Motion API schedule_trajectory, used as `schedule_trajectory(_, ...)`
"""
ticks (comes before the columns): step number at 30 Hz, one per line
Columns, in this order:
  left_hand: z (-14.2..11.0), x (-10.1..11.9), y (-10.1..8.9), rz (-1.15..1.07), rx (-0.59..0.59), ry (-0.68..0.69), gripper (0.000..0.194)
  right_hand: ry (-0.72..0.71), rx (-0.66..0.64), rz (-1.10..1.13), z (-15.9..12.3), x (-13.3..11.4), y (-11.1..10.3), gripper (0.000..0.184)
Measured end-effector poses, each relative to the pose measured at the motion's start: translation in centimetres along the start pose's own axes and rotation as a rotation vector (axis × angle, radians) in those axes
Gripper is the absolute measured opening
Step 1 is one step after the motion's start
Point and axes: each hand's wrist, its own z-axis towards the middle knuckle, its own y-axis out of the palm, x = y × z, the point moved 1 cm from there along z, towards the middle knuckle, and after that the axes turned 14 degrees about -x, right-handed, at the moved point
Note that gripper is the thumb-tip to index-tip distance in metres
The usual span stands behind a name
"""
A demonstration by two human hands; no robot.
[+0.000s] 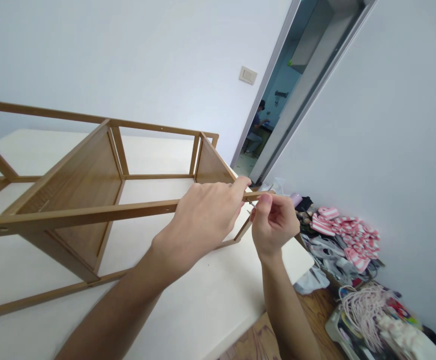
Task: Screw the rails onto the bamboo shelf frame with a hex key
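A brown wooden shelf rack (90, 214) lies on its side across a white table (210, 300), its panels standing upright between the long rails. My left hand (202, 215) is closed over the front rail near its right end, palm down. Just beyond it, my right hand (274, 222) pinches a thin metal piece (253, 204) between thumb and fingers. The inner end of that piece meets the rail end beside my left fingertips. Most of it is hidden in my fingers, so its exact kind does not show.
Right of the table, pink-striped cloth (347, 230) and plastic bags lie piled by the wall. A bin with a coiled pale rope (366, 310) stands on the wooden floor. Through the doorway, a person (256, 127) sits in another room. A light switch (248, 75) is on the wall.
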Motion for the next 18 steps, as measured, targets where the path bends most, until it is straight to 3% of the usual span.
schedule_trajectory(4,-0.1,0.0,0.0,0.016,0.023,0.023,0.02,0.187,-0.06,0.25,0.1,-1.2,0.0,0.006)
schedule_trajectory(8,-0.1,-0.2,0.1,0.0,0.029,0.046,0.02,0.296,-0.075,0.438,0.3,-2.0,0.0,0.032)
schedule_trajectory(14,0.1,-0.3,0.3,0.01,0.058,0.065,0.02,0.422,-0.037,0.444,-0.7,-1.5,-0.4,0.027)
schedule_trajectory(18,0.1,-0.2,0.4,0.011,0.055,0.051,0.016,0.394,-0.025,0.406,-2.3,-0.8,-0.7,0.025)
